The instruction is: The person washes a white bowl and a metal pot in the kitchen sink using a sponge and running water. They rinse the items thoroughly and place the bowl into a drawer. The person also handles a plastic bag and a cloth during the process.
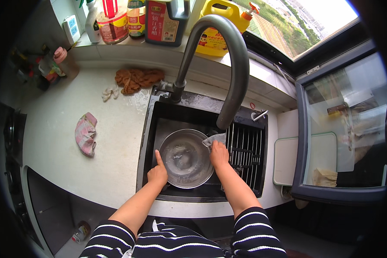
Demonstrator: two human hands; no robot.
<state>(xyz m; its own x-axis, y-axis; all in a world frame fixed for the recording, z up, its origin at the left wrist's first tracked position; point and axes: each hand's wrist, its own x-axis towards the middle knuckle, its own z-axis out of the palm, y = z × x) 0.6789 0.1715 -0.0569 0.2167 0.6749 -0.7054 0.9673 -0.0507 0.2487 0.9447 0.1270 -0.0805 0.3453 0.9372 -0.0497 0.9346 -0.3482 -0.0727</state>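
A round metal basin with a little water in it sits in the black sink. At its left rim is my left hand, closed on the edge with one digit stretched along the outside; its other fingers are partly hidden. My right hand grips a grey cloth at the basin's right rim. Part of the cloth hangs over that rim. Above the sink arches a dark tap, its spout end close to the cloth.
A metal-barred rack fills the sink's right side. On the left counter lie a pink cloth, a brown cloth and a small white rag. Several bottles, including a yellow jug, line the sill. An open window sash juts over the right.
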